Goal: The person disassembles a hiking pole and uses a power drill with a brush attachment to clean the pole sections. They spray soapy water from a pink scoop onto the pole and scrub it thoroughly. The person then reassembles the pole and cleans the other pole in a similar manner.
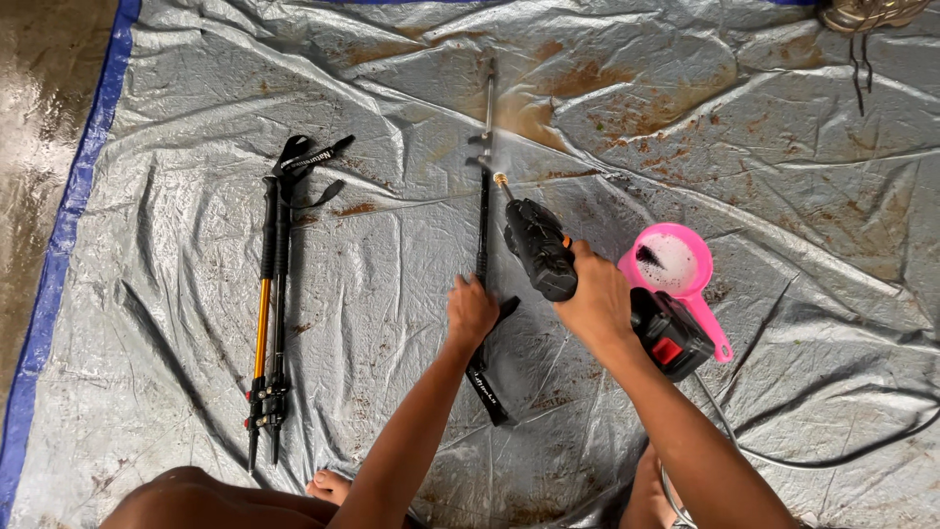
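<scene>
Head view, looking down. A crumpled silver-grey plastic tarpaulin (392, 294), streaked with rust-brown mud, fills nearly the whole field; its blue hem (61, 255) runs along the 9 o'clock side, with wet concrete floor (39, 118) beyond it.

At centre, a slim black trekking pole (483, 225) lies on the tarpaulin, pointing toward 12 o'clock, its strapped grip end toward 6 o'clock. The left hand (471, 312) is closed around the pole near its grip, pinning it to the sheet. The right hand (594, 302), just beside at 3 o'clock, is wrapped fully round the handle of a black battery-powered spray gun with a brass nozzle (539, 250); the nozzle aims toward 11 o'clock, and a fine water jet meets the pole's upper section. A red-and-black battery block (671, 338) sits at the gun's rear, and a thin grey hose (783, 456) trails from it toward 4 o'clock.

A pink plastic scoop with a handle (676, 269) rests touching the gun's right side, crowding the 3 o'clock side. A folded pair of black and gold trekking poles (271, 304) lies well apart at 9 o'clock. A shoe with loose laces (867, 15) shows at 1 o'clock. The person's bare toes (328, 485) touch the sheet at 6 o'clock.

Open tarpaulin remains between the two pole sets and toward 12 o'clock.
</scene>
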